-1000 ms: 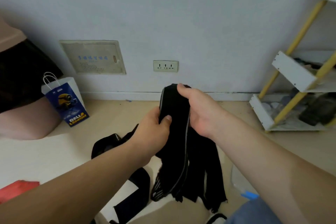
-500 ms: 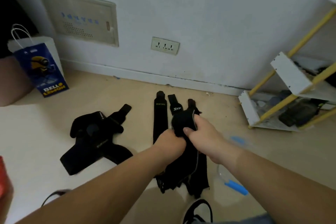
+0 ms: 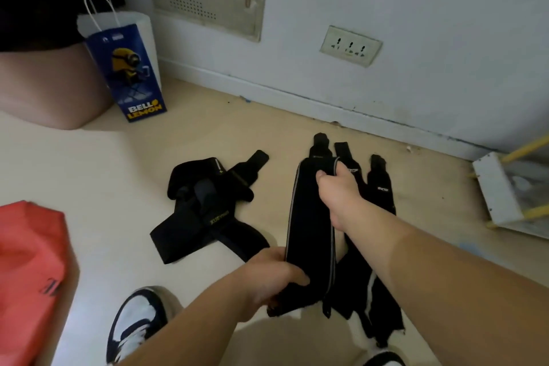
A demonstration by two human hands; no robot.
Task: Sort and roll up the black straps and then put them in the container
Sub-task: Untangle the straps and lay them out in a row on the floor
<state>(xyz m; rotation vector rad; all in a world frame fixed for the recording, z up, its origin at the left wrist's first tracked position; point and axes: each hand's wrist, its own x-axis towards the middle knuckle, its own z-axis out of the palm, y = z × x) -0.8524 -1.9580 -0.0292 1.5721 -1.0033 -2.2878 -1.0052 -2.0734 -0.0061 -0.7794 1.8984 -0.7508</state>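
1. Black straps (image 3: 380, 190): a row of them lies flat, side by side, on the floor (image 3: 89, 175) at centre right of the frame, with the ends towards the wall. One more is held in both hands in front of that row.
2. Far left edge: a red fabric item (image 3: 26, 270) with a black marking rests on the floor.
3. Upper left: a person's bare leg (image 3: 50, 89). Just beside it stands an upright blue paper bag (image 3: 130, 74) with white handles.
4. Centre left: a tangled strap pile (image 3: 205, 208) lies on the floor, apart from both hands.
5. Bottom, left of centre: a dark and white shoe (image 3: 139, 324).
6. Left hand (image 3: 267, 279), lower centre: grip clamped on the lower end of the held strap (image 3: 310, 232), with the fingers curled round it.
7. Held strap: black with grey edging. It is stretched lengthwise between the two hands, from lower centre up to mid-frame.
8. Right hand (image 3: 338, 190), centre: grip clamped on the strap's upper end, with the thumb on the near face.
9. Below the right forearm: further dark strap ends (image 3: 374, 300) with a pale edge. Cannot tell whether they are held or rest on the floor.
10. Upper centre right: a wall socket (image 3: 350, 46).
11. Right edge: a white and yellow rack (image 3: 499, 190) stands on the floor.
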